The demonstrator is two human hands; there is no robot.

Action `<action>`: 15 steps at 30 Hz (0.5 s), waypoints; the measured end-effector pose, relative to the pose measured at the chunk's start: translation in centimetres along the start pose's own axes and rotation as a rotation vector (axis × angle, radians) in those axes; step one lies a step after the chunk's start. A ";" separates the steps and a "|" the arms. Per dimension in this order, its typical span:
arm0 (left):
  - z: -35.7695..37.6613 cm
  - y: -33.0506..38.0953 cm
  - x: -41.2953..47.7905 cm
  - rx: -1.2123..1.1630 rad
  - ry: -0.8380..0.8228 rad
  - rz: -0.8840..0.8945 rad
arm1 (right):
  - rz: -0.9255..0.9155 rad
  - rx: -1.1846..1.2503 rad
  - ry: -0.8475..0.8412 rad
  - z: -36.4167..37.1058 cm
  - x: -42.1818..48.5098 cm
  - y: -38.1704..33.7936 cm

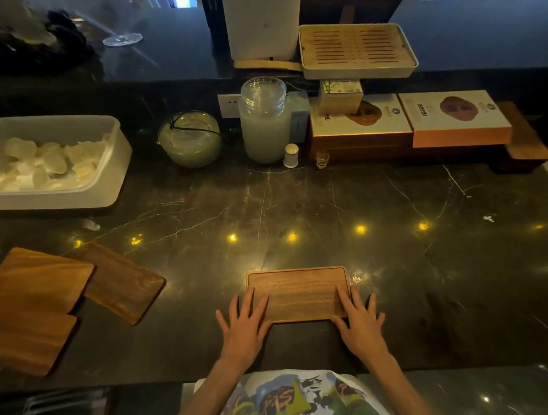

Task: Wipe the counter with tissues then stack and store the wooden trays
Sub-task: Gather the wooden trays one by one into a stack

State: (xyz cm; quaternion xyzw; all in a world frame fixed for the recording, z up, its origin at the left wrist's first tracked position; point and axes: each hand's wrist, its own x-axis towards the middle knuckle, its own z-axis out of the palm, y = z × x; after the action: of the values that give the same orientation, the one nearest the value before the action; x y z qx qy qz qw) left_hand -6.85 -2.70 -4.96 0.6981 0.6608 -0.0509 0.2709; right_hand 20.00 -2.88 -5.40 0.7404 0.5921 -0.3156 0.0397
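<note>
A rectangular wooden tray point(297, 291) lies flat on the dark marble counter point(330, 210) right in front of me. My left hand point(244, 326) rests at its near left corner, fingers spread, fingertips touching the tray. At the near right corner my right hand point(359, 322) lies the same way, fingers apart and one finger on the rim. Neither hand grips it. Three more wooden trays sit at the left: one point(38, 278) overlapping another point(122, 280), and a third point(25, 341) nearest the edge. No tissue is visible in either hand.
A white bin point(112, 171) of wrapped items stands at back left. Along the back are a round glass bowl point(189, 138), a tall glass jar point(265, 122), a small white shaker point(291, 155), a tiny glass point(322, 160) and boxes point(458, 118). A slatted tea tray point(358, 49) sits on the upper ledge.
</note>
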 end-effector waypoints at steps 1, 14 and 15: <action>0.0 -0.1 0.0 0.004 -0.007 -0.002 | 0.004 0.011 -0.001 -0.1 0.0 -0.1; -0.4 -0.2 0.4 -0.001 -0.043 0.010 | 0.047 0.084 -0.010 -0.8 0.0 -0.8; -0.5 -0.4 0.3 -0.016 -0.036 0.023 | 0.050 0.098 -0.022 -1.0 0.0 -0.8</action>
State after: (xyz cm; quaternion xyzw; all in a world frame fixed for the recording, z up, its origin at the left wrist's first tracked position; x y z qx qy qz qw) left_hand -7.36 -2.21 -4.76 0.7025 0.6480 -0.0551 0.2891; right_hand 19.71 -2.19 -4.34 0.7527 0.5567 -0.3511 0.0178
